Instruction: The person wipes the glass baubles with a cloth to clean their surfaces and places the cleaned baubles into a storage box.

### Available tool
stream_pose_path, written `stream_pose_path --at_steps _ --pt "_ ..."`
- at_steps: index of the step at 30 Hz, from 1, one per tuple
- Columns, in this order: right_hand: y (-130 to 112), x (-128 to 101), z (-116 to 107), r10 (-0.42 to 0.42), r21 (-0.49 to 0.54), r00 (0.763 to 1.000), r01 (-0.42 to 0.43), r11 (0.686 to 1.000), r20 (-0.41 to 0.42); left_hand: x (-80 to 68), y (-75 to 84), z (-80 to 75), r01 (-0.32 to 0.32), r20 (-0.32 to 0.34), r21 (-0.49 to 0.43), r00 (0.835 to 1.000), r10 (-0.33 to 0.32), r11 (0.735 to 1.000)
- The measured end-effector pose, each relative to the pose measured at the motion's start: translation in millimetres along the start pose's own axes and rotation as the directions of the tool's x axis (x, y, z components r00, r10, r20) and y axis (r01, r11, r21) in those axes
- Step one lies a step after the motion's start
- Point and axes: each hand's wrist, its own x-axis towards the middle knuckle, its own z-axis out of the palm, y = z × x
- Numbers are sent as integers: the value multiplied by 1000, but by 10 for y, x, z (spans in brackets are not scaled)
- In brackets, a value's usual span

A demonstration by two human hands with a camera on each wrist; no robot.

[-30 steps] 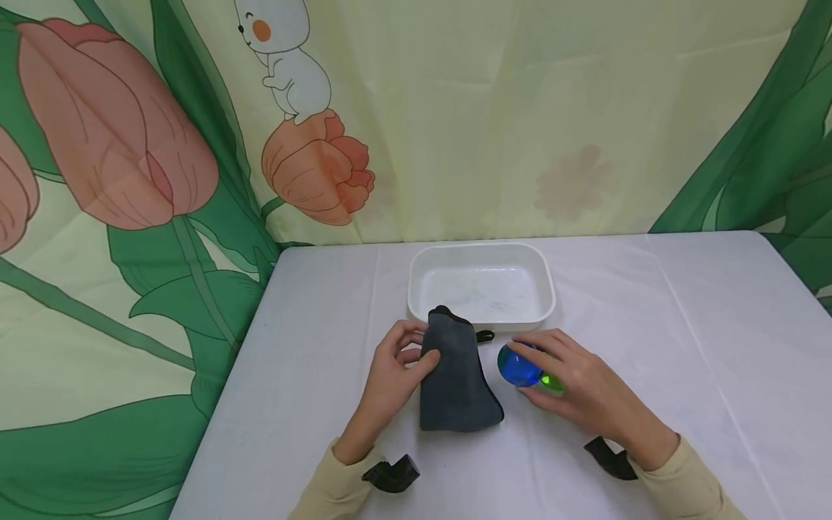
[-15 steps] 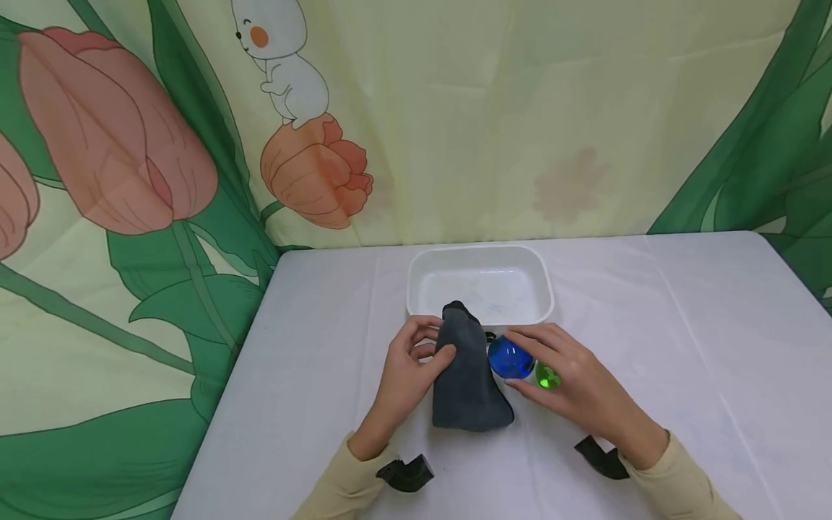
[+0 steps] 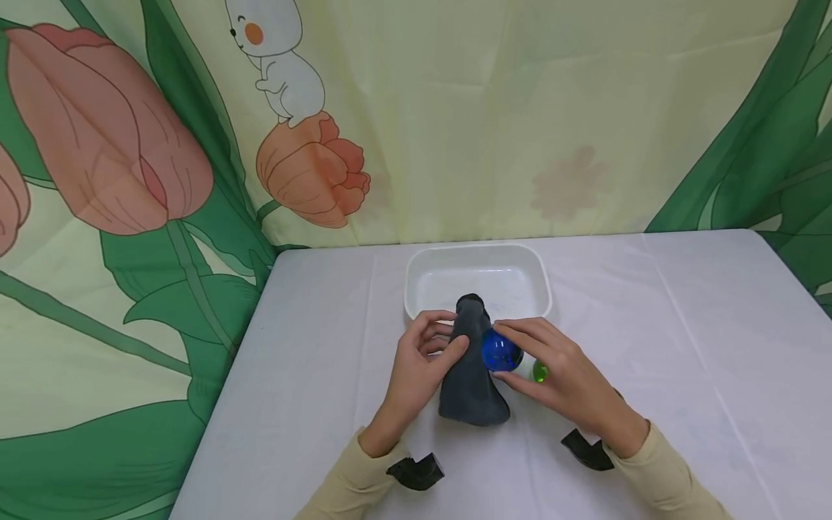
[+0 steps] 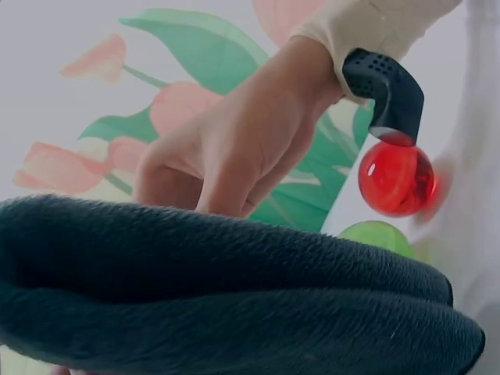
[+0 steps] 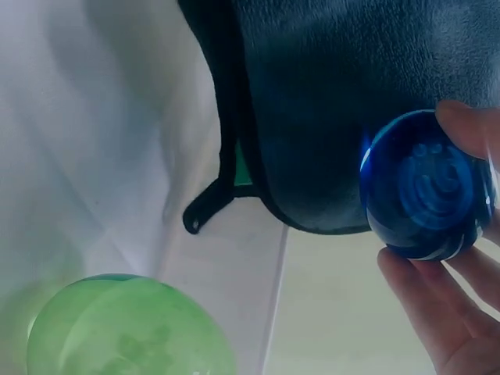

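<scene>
My left hand (image 3: 422,372) grips a folded dark grey cloth (image 3: 473,383), thumb on the near face and fingers behind. Black edging and a small hanging loop show on the cloth in the right wrist view. My right hand (image 3: 562,365) pinches a clear blue ball (image 5: 426,187) between thumb and fingers, right up against the cloth's right side. Beneath that hand a green ball (image 3: 540,370) partly shows on the table. In the left wrist view a red ball (image 4: 397,179) sits near the right wrist; the cloth hides the fingers on the blue ball.
A white rectangular tray (image 3: 542,285) stands just behind the hands, its front partly covered by the cloth. White cloth covers the table (image 3: 650,310). A curtain (image 3: 455,144) with printed tulips hangs along the back and left. Black wrist cameras sit on both wrists.
Both hands have shifted: the left carries the cloth to the right, turning it narrower, while the right brings the blue ball leftward until it overlaps the cloth. The green ball stays beneath the right hand.
</scene>
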Motion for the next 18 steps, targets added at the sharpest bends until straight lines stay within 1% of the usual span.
stream_pose_path --at_steps 2,6,13,18 --pt "7 6 4 4 12 1000 -4 1000 -6 0 -4 -8 -1 13 -33 1000 1 999" --pt "22 13 8 8 39 1000 -7 999 -25 2 -11 -42 -25 72 -93 997 32 995" --pt "39 25 8 13 55 999 -11 998 -31 -4 -35 -115 -125 146 -11 981 125 992" --pt "44 46 -12 23 71 999 -21 997 -35 11 -73 -124 -156 201 -57 966 164 986"
